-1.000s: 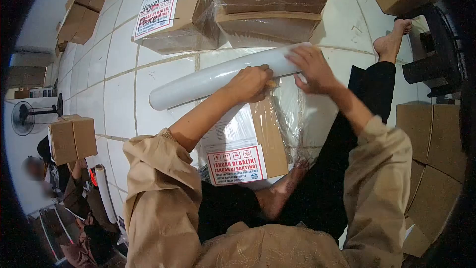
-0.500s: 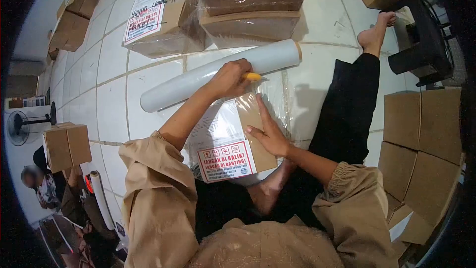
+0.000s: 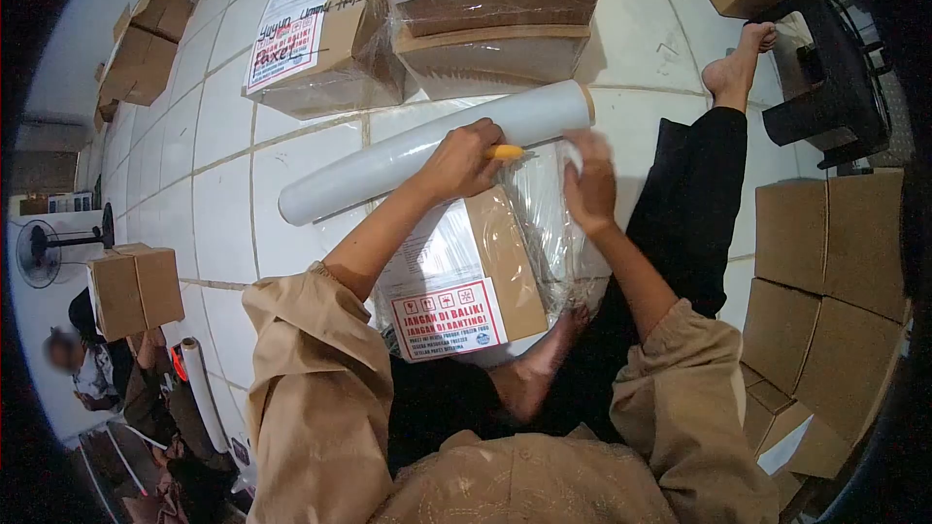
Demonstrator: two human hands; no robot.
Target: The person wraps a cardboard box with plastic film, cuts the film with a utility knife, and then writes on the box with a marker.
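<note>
Work surface: the floor, white glazed tile with darker grout lines, overhead light glaring off it in patches. Person seated on it, bare feet, dark trousers, one leg stretched out to the upper right.

The carton lies flat on the floor between the legs, a white sheet and a red-bordered label on its top. Clear film, wrinkled and shiny, spreads to its right. Beyond its far edge a thick film roll lies aslant.

Left hand over the roll: fingers clenched round a yellow-handled tool, its tip pointing right. Right hand above the film, near the roll's right end; fingers blurred, cannot tell whether they grip any film.

Room: past the roll, a wrapped parcel with handwriting, and just beside it a larger wrapped stack. Black stool at upper right; brown cartons massed down the right side, more cartons along the upper left. Far left: a fan, another person beside a box, a second roll nearby.
</note>
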